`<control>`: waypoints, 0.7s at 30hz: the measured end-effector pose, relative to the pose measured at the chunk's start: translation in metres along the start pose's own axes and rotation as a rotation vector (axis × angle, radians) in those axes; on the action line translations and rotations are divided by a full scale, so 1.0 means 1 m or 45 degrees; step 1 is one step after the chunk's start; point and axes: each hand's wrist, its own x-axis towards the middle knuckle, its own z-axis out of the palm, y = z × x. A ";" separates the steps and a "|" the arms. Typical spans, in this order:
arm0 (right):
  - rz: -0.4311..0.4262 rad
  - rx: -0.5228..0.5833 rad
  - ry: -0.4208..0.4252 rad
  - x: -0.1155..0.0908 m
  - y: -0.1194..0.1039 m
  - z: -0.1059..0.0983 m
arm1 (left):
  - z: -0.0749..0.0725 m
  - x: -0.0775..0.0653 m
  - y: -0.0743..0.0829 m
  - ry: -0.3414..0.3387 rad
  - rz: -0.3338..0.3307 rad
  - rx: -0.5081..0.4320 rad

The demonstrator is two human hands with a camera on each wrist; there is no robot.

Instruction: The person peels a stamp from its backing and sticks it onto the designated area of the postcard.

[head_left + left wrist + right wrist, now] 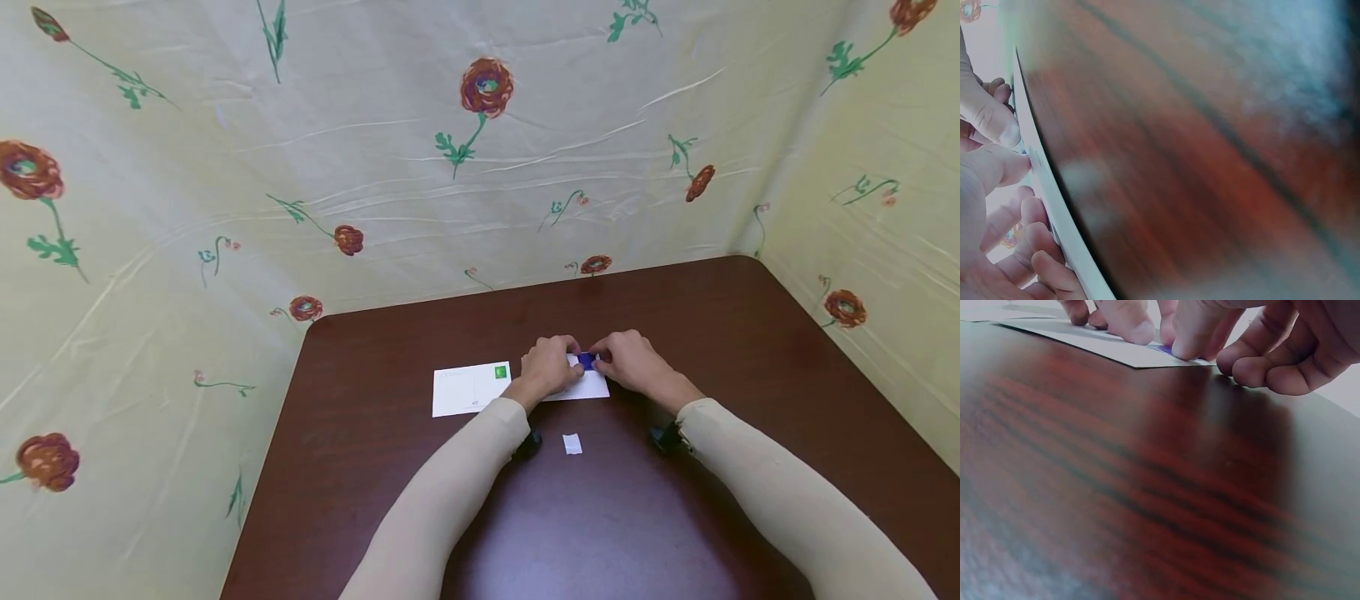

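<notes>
Two white postcards lie side by side on the table. On the right-hand postcard (592, 388) sits a small blue stamp (587, 360) near its upper right corner. My left hand (546, 367) lies over this card, thumb and forefinger pressing at the stamp's left side. From the other side my right hand (633, 360) touches the stamp's right edge with thumb and forefinger. In the right wrist view both thumbs press down on the card (1104, 345), and the right hand's other fingers rest on the table beside it. Most of the stamp is hidden in the wrist views.
The left-hand postcard (461, 392) bears a green stamp (500, 372) at its upper right. A small white paper piece (572, 444) lies nearer me on the brown table (390, 483). A flower-patterned cloth (405, 167) hangs behind and along both sides.
</notes>
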 end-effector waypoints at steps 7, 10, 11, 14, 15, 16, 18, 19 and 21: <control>-0.028 -0.003 -0.026 -0.002 0.001 -0.004 | 0.000 0.000 0.001 0.003 -0.013 -0.015; -0.042 -0.012 -0.012 -0.002 0.002 -0.003 | 0.001 -0.001 0.001 0.007 -0.008 -0.019; -0.043 -0.012 -0.009 -0.002 0.002 -0.002 | 0.001 -0.001 0.001 0.009 -0.005 -0.018; -0.040 -0.010 -0.010 -0.001 0.003 -0.001 | 0.002 0.000 0.000 0.015 0.005 -0.010; -0.035 -0.008 -0.018 -0.001 0.003 -0.001 | 0.002 0.000 0.000 0.015 0.008 -0.007; -0.028 -0.005 -0.027 -0.001 0.003 -0.001 | 0.002 0.000 0.000 0.016 0.011 -0.005; -0.019 0.001 -0.044 -0.001 0.002 -0.001 | 0.003 0.000 0.000 0.019 0.015 0.001; -0.015 0.005 -0.053 -0.001 0.002 -0.001 | 0.003 0.000 0.000 0.019 0.017 0.003; -0.008 0.013 -0.063 -0.002 0.001 -0.002 | 0.004 0.000 0.000 0.021 0.019 0.007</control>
